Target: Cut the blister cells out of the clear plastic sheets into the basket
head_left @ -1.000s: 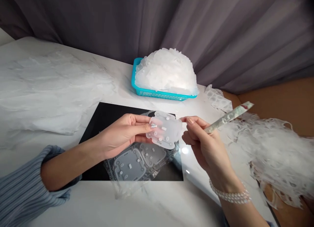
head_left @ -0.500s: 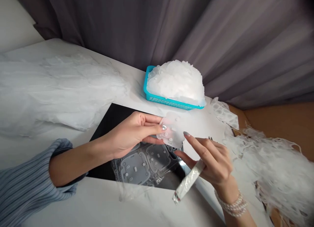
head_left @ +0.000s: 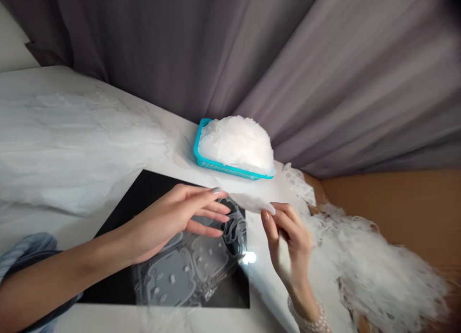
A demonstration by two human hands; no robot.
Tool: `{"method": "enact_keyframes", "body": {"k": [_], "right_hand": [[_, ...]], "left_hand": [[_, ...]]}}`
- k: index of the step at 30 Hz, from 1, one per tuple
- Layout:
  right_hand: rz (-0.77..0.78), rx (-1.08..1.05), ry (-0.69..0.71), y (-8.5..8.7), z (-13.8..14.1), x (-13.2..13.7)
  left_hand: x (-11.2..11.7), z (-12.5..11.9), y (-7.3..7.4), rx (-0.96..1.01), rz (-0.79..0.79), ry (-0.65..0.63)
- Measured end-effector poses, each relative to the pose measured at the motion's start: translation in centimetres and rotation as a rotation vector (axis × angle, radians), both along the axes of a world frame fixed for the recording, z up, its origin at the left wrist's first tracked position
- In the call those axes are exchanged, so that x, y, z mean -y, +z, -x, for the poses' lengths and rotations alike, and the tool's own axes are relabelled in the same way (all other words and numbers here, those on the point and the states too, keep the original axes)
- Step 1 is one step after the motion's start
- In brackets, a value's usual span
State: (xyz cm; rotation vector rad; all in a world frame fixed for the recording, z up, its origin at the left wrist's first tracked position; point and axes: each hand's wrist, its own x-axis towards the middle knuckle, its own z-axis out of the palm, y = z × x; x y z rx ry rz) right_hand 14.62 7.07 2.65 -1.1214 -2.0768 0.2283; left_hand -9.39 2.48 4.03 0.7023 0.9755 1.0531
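Left hand (head_left: 169, 225) empty, fingers spread, above clear moulded tray (head_left: 230, 227). Right hand (head_left: 291, 246) clamped on edge of translucent pad (head_left: 250, 202), at tray's 1 o'clock. Teal basket (head_left: 216, 166) heaped with white pieces (head_left: 236, 145) at 12 o'clock; large perforated scrap pile (head_left: 374, 261) at 3 o'clock.

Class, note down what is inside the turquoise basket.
A heaped mound of white translucent pieces fills the turquoise basket; its floor is covered and cannot be seen.

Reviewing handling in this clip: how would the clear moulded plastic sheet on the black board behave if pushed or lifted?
The clear moulded plastic sheet is probably light and floppy, since its thin edge curls up in folds below the left hand. It may slide easily on the glossy black rectangular board, which looks smooth.
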Motion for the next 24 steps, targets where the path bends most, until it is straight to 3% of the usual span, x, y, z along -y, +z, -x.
{"method": "enact_keyframes", "body": {"k": [3,8,11,14,18,21,24], "right_hand": [[0.204,-0.178,-0.186,1.2,-0.5,-3.2],[0.042,-0.182,-0.467,3.4,-0.5,-11.8],[0.004,-0.121,-0.436,4.0,1.7,-16.3],[0.102,-0.043,-0.347,4.3,3.7,-18.8],[0.173,-0.023,-0.342,4.4,2.7,-17.6],[0.218,0.031,-0.329,3.5,0.2,-13.7],[0.369,0.158,-0.229,1.0,-1.2,-8.9]], "left_hand": [[-0.4,0.7,-0.4,-0.023,0.023,0.054],[-1.0,1.5,-0.4,-0.116,-0.060,0.028],[-1.5,1.9,-0.8,-0.318,-0.137,-0.010],[-2.2,2.4,-2.0,-0.692,-0.298,-0.055],[-2.7,3.1,-4.4,-1.214,-0.535,-0.043],[-3.0,3.2,-6.1,-1.283,-0.562,-0.046],[-3.3,3.1,-7.3,-1.312,-0.574,-0.049]]}}
